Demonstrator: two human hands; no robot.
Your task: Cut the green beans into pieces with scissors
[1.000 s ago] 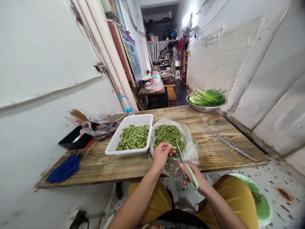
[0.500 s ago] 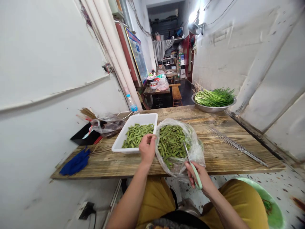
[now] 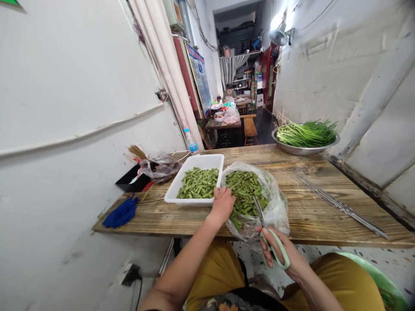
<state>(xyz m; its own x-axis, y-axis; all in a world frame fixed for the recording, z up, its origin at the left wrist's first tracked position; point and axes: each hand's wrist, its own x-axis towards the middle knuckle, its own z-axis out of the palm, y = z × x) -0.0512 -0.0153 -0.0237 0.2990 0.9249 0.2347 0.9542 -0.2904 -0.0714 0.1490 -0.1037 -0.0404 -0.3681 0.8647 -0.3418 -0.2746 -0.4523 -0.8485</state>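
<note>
My left hand (image 3: 223, 204) is at the gap between the white plastic tray (image 3: 171, 194) and the clear plastic bag (image 3: 281, 216). Its fingers are bent and slightly apart over the bag's left edge, with no pod showing in them; the fingertips are partly hidden. Green edamame pods (image 3: 245, 190) fill the opened bag, some with brown bits among them. More edamame pods (image 3: 198, 183), brighter green, lie in the tray. In front of the bag, my right hand (image 3: 282, 250) grips scissors (image 3: 280, 247) by their pale green handles, blades pointing up and left over the pods.
Metal skewers (image 3: 343, 207) lie at the right; a steel bowl (image 3: 303, 150) of green stalks stands behind them. Leftward are a water bottle (image 3: 192, 142), a black box (image 3: 131, 179) and blue cloth (image 3: 120, 213). A person (image 3: 229, 91) sits at a far table.
My left hand has shifted from the tray's front right corner toward the bag, and its fingers have turned downward. The scissors' handles have turned more into sight. The whole view has swung slightly left.
</note>
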